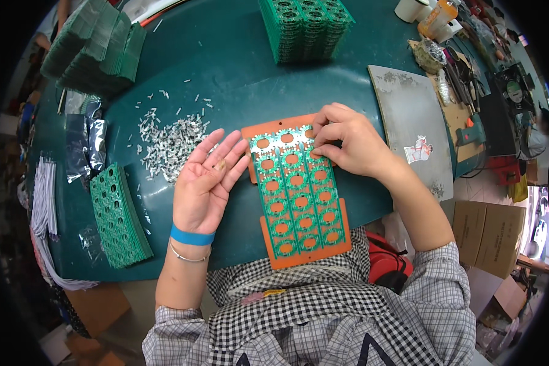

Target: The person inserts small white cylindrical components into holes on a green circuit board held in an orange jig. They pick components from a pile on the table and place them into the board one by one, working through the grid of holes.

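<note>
While my left hand lies palm up with fingers spread, cradling a few small silvery parts, my right hand pinches its fingertips together on the top edge of the green circuit panel. That panel rests on an orange board on the dark green table. Loose silvery pieces lie just beside my left hand. Stacks of green panels sit left and ahead; brown cardboard boxes stand at right.
</note>
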### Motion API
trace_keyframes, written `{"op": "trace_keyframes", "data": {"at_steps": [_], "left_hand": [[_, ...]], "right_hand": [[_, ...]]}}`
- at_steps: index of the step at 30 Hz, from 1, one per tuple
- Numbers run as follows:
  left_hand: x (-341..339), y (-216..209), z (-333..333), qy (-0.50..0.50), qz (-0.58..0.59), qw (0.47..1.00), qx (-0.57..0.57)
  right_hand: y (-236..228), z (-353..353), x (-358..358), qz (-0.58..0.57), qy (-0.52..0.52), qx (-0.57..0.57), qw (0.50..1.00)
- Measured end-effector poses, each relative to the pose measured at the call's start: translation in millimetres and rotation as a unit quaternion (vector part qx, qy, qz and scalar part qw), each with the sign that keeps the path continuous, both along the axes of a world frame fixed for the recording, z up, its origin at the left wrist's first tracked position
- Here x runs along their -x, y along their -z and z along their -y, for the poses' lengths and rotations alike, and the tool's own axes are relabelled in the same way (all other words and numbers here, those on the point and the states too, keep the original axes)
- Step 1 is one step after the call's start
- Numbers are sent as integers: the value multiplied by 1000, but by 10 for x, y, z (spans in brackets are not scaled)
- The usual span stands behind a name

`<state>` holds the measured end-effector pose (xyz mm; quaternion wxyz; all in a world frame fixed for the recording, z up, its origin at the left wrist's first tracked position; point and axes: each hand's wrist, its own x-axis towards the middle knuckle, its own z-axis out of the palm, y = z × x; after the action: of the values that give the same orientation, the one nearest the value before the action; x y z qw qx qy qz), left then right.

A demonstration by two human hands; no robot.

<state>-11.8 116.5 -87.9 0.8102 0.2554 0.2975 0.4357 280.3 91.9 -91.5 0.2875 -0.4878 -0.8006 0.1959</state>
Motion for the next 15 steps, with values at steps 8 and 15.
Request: {"op": "trace_keyframes", "data": {"at_steps": [8,15], "left_hand": [[-101,-89,118,54,20,995,-85],[-169,14,284,59,-147,926,-342]], "right_hand": [[-313,133,399,-59,14,-47,997],[-381,91,895,-120,-18,-80,989]]}}
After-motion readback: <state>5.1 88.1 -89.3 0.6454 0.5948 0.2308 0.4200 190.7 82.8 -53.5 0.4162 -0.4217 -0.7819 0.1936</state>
